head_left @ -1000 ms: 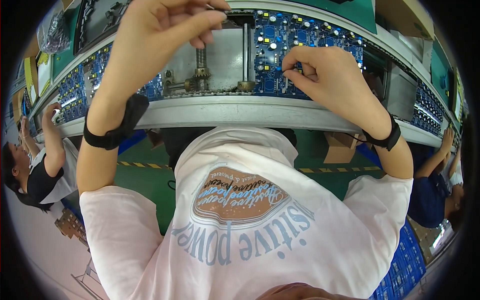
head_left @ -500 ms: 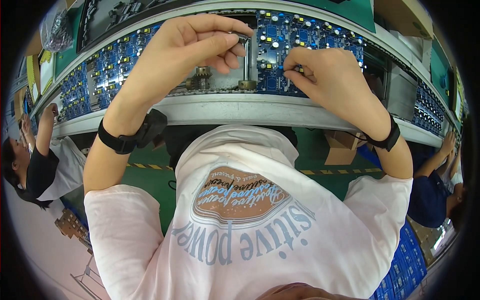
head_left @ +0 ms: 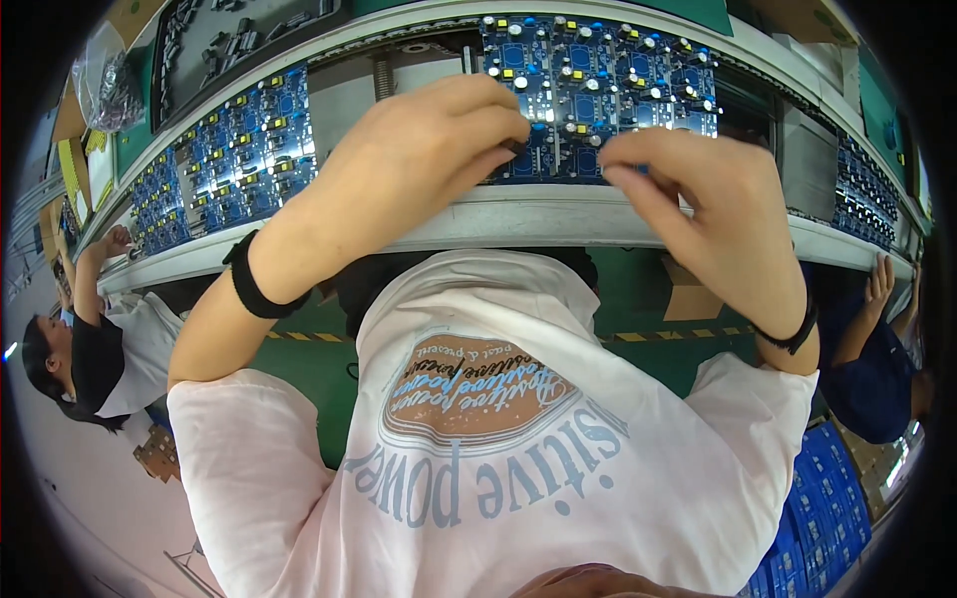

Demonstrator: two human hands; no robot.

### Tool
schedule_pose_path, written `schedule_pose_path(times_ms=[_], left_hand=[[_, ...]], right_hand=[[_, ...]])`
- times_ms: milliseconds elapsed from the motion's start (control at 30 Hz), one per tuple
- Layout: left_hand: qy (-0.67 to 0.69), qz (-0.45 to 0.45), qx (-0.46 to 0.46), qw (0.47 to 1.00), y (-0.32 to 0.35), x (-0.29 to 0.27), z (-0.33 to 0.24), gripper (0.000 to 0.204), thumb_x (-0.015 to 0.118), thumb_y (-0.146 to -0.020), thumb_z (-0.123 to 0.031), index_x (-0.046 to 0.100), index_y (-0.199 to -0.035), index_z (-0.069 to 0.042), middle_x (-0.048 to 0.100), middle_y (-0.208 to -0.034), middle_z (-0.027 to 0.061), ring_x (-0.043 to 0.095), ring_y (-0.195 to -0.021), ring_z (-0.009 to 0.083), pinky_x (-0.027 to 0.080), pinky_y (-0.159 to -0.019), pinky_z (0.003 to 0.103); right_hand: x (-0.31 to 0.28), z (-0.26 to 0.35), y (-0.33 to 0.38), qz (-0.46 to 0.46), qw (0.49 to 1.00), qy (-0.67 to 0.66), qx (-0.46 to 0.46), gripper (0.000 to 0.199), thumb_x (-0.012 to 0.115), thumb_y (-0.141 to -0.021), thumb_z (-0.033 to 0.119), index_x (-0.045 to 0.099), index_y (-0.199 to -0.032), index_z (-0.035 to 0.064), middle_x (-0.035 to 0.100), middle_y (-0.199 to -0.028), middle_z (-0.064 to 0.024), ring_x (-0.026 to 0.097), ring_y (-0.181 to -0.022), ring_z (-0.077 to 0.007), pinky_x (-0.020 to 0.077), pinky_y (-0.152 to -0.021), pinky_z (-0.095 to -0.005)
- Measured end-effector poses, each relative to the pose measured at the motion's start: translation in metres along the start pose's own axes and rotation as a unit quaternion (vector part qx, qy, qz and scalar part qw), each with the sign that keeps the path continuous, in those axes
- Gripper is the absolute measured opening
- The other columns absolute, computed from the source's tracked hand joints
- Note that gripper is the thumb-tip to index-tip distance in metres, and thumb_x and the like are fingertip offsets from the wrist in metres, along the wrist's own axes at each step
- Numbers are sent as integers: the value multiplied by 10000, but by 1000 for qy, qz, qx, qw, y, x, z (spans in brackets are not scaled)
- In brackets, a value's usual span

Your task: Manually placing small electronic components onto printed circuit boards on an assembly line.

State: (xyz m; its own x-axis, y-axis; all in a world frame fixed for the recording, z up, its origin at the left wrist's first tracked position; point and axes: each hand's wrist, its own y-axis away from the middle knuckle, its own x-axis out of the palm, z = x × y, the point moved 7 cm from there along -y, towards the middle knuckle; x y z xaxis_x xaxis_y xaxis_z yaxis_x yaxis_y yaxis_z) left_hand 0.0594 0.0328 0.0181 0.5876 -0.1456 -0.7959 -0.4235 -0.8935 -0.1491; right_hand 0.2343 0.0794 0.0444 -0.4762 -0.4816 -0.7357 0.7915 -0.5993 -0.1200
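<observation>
A blue circuit board panel [head_left: 598, 75] with yellow and silver parts lies on the conveyor in front of me. My left hand [head_left: 419, 169] reaches over its near left edge, thumb and fingers pinched on a small dark component [head_left: 515, 148]. My right hand [head_left: 698, 199] hovers over the near right edge, its fingertips pressed together just above the board. What lies between those fingertips is hidden. Both wrists wear black bands.
A second blue board panel [head_left: 234, 154] sits further left on the white conveyor rail [head_left: 558, 214]. A black tray of parts [head_left: 239, 40] stands behind it. Co-workers stand at the left [head_left: 75, 354] and right [head_left: 877, 359]. Blue boards are stacked [head_left: 807, 518] at lower right.
My left hand has come down from the board's far side to its near left edge, pinching a small part. My right hand has lifted slightly and closed its fingertips.
</observation>
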Motion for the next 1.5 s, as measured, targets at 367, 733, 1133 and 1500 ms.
schedule_pose_path(times_ms=[367, 733, 1133, 1500], left_hand=[[-101, 20, 45, 994, -8, 10, -3, 168, 716, -869, -106, 699, -1032, -72, 668, -1059, 28, 684, -912, 252, 572, -731, 375], [-105, 51, 49, 992, -15, 10, -3, 211, 762, -841, -110, 698, -1042, -106, 696, -1121, 15, 700, -900, 266, 574, -723, 370], [-103, 46, 43, 993, -22, -10, -9, 253, 759, -848, -63, 719, -1098, -70, 705, -1148, 93, 700, -929, 299, 571, -770, 368], [-195, 34, -158, 967, 65, -30, 19, 246, 757, -858, -55, 692, -1093, -23, 700, -1065, 157, 641, -986, 366, 509, -853, 422]], right_hand=[[22, 9, 49, -49, 989, -140, 25, 144, 787, -812, 2, 751, -945, 43, 701, -748, -75, 619, -566, -212, 458, -544, -312], [75, 43, 34, -64, 990, -105, -64, 234, 788, -784, 105, 703, -1000, 72, 687, -900, -42, 664, -673, -210, 505, -599, -330], [108, 50, 5, -44, 984, 172, 2, 358, 660, -742, 103, 655, -1085, 5, 683, -1156, -119, 675, -665, -161, 524, -594, -277], [51, -12, 65, -63, 973, 184, 127, 344, 650, -785, 74, 636, -1125, 27, 695, -1083, -91, 681, -654, -208, 534, -586, -323]])
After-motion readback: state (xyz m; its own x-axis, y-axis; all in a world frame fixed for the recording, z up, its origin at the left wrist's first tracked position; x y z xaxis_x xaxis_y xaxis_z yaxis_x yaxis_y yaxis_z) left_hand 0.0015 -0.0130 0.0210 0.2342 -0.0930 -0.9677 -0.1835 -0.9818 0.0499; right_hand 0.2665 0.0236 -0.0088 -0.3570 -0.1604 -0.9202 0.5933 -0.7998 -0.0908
